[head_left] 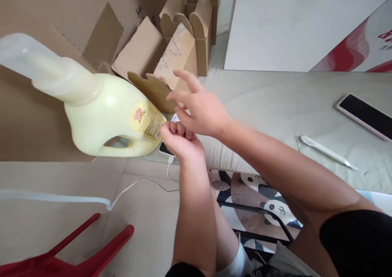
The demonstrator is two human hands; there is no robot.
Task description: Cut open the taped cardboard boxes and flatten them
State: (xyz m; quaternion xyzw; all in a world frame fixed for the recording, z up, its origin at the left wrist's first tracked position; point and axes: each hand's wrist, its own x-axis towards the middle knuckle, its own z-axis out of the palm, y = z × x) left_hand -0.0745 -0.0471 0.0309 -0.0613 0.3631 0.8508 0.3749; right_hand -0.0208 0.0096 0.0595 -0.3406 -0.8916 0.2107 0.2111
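The cloth-covered worktop [263,97] bears a big pale-yellow bottle [113,101]; near it the right hand [202,109] has its fingers spread — and the left hand [183,141], beside the bottle's base, curls fist-like, inside hidden.

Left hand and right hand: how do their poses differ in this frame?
The left hand has its fingers curled in, while the right hand has its fingers extended and spread. The left hand's inner wrist faces up; the right hand shows its back. Both are bare and overlap in this view; whether they touch, I can't tell.
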